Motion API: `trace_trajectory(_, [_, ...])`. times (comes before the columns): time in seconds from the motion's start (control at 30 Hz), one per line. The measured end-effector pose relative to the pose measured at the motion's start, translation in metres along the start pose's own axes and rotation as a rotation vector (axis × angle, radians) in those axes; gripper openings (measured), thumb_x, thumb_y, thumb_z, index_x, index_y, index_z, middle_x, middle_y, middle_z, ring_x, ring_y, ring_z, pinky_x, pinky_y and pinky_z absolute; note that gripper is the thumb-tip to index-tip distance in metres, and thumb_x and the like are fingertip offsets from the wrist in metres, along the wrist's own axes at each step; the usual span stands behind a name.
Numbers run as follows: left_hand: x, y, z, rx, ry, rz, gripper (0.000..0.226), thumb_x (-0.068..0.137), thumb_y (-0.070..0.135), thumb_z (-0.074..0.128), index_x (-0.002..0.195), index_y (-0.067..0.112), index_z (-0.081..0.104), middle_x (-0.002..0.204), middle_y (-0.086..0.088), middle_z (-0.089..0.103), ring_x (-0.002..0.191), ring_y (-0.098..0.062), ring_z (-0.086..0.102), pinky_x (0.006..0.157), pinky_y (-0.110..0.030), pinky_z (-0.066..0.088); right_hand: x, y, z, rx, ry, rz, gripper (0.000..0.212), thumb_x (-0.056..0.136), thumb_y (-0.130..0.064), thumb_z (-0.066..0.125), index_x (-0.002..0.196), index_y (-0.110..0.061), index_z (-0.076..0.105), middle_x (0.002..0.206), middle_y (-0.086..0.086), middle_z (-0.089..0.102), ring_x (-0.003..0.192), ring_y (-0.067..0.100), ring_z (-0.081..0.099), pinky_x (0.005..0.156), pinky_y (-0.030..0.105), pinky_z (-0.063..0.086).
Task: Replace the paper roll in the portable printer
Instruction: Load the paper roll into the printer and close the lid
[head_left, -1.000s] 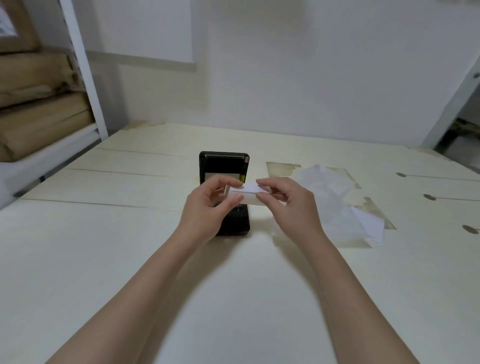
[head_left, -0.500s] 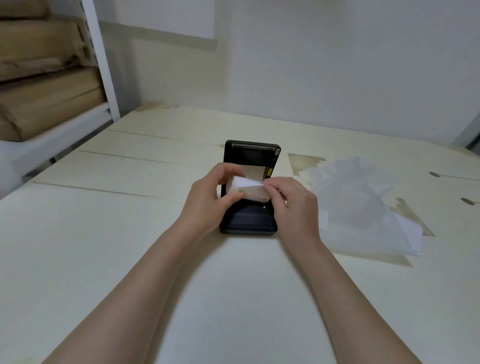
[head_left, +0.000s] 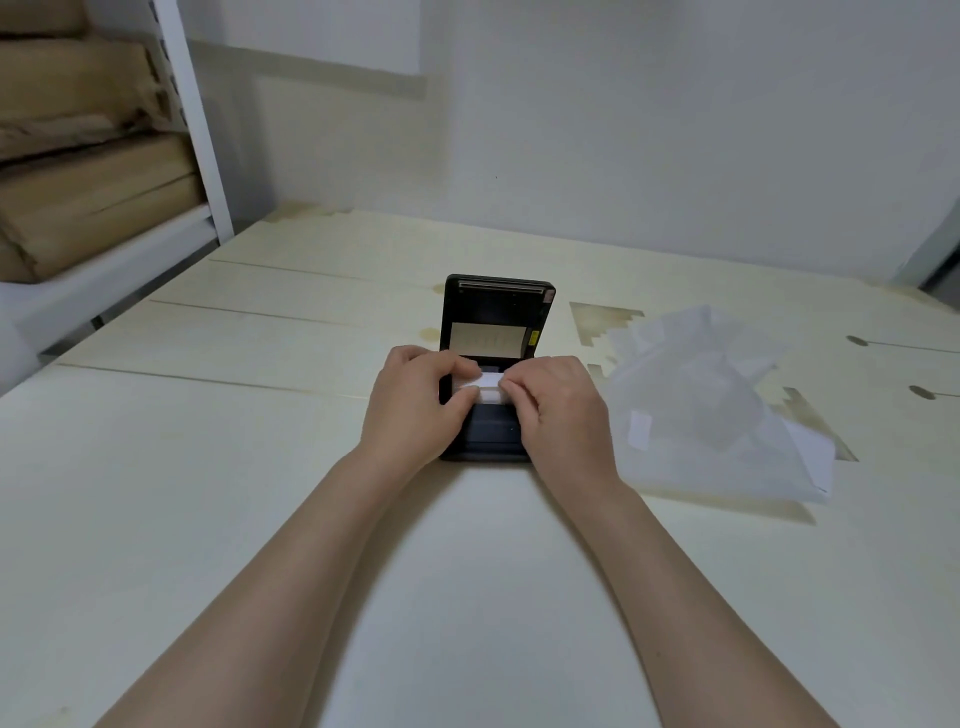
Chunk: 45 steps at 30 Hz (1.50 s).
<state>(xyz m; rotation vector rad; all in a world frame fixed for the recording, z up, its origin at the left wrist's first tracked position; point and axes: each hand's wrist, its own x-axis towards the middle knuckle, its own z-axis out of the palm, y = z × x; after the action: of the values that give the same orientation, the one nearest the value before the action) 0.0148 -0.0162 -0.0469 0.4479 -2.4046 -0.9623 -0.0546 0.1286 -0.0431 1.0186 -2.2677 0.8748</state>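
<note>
A black portable printer (head_left: 493, 436) lies on the pale wooden table (head_left: 208, 467), its lid (head_left: 497, 317) standing open at the far end with a label inside. A white paper roll (head_left: 487, 388) sits low at the printer's open compartment, between my two hands. My left hand (head_left: 415, 405) grips the roll's left end with thumb and fingers. From the other side, my right hand (head_left: 561, 410) pinches the right end. How deep the roll sits in the compartment is hidden by my fingers.
Crumpled white wrapping paper (head_left: 717, 405) lies on the table right of the printer. A white shelf post (head_left: 192, 119) and stacked brown parcels (head_left: 88, 171) stand at the left. A wall runs behind the table's far edge.
Both hands have lowered the paper roll from above the printer down to its open compartment. The view has tilted down and come closer to the printer.
</note>
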Motion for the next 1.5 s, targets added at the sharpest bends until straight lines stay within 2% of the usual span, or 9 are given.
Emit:
trace_trajectory(0.2, [-0.004,0.005,-0.006,0.133,0.054,0.078,0.023,0.089,0.034,0.066,0.111,0.035,0.073,0.108,0.015,0.067,0.120,-0.012,0.045,0.096,-0.021,0.032,0.001,0.003,-0.001,0.100,-0.120,0.135,0.041,0.088,-0.001,0.053,0.125,-0.015,0.062,0.118,0.000,0.065,0.117,0.014,0.048,0.082,0.004,0.029])
trace_trajectory(0.33, [-0.003,0.008,-0.009,0.068,0.068,0.071,0.015,0.089,0.032,0.068,0.101,0.034,0.077,0.104,0.021,0.072,0.111,-0.008,0.047,0.087,-0.015,0.028,0.003,0.006,-0.001,0.074,-0.138,0.131,0.033,0.090,-0.005,0.055,0.118,-0.019,0.067,0.110,-0.004,0.069,0.111,0.013,0.049,0.072,0.010,0.032])
trace_trajectory(0.47, [-0.003,0.009,-0.014,0.055,0.022,0.085,0.019,0.090,0.039,0.065,0.105,0.035,0.075,0.105,0.019,0.071,0.114,-0.009,0.048,0.082,-0.016,0.028,0.001,0.008,0.001,0.020,-0.065,0.001,0.020,0.090,-0.007,0.058,0.100,-0.012,0.074,0.100,0.002,0.072,0.100,0.023,0.055,0.081,0.010,0.029])
trace_trajectory(0.6, [-0.009,0.010,-0.019,0.233,-0.198,0.161,0.079,0.067,0.060,0.077,0.134,0.025,0.057,0.135,0.007,0.058,0.135,-0.018,0.033,0.105,-0.027,0.030,0.001,0.010,0.000,0.033,-0.085,0.012,0.017,0.089,-0.004,0.055,0.085,-0.012,0.069,0.098,0.000,0.072,0.103,0.020,0.054,0.080,0.011,0.033])
trace_trajectory(0.73, [-0.016,0.012,-0.019,0.218,-0.288,0.149,0.101,0.063,0.052,0.084,0.148,0.021,0.038,0.151,0.012,0.043,0.149,-0.014,0.011,0.121,-0.035,0.017,-0.001,0.009,-0.004,0.102,-0.149,0.097,0.035,0.090,-0.004,0.051,0.119,-0.017,0.064,0.113,-0.006,0.067,0.113,0.009,0.047,0.077,0.006,0.033])
trace_trajectory(0.87, [-0.014,0.010,-0.022,0.236,-0.300,0.164,0.098,0.062,0.051,0.085,0.146,0.027,0.040,0.153,0.016,0.040,0.150,-0.012,0.008,0.123,-0.039,0.004,0.000,0.009,-0.005,0.096,-0.189,0.074,0.042,0.086,0.002,0.050,0.121,-0.015,0.066,0.116,-0.002,0.067,0.117,0.016,0.048,0.081,0.002,0.029])
trace_trajectory(1.13, [-0.013,0.009,-0.023,0.228,-0.264,0.215,0.098,0.058,0.052,0.087,0.144,0.033,0.043,0.147,0.017,0.047,0.145,-0.013,0.016,0.120,-0.041,0.015,0.003,0.012,-0.001,0.053,-0.085,0.047,0.021,0.093,-0.012,0.056,0.102,-0.016,0.075,0.100,-0.001,0.074,0.102,0.021,0.057,0.074,0.011,0.028])
trace_trajectory(1.37, [-0.016,0.007,-0.018,0.303,-0.175,0.312,0.095,0.063,0.057,0.081,0.145,0.033,0.042,0.147,0.016,0.048,0.150,-0.015,0.016,0.121,-0.038,-0.006,0.002,0.012,-0.002,0.046,-0.005,0.000,0.018,0.089,-0.007,0.055,0.088,-0.012,0.073,0.089,-0.001,0.072,0.098,0.010,0.045,0.076,0.000,0.031])
trace_trajectory(1.5, [-0.020,0.007,-0.011,0.292,-0.163,0.373,0.076,0.070,0.045,0.082,0.137,0.024,0.055,0.145,0.006,0.052,0.149,-0.018,0.026,0.122,-0.038,-0.003,-0.007,0.012,-0.002,0.027,-0.101,0.041,0.019,0.093,-0.010,0.052,0.087,-0.012,0.070,0.114,-0.001,0.070,0.118,0.016,0.051,0.086,0.024,0.045])
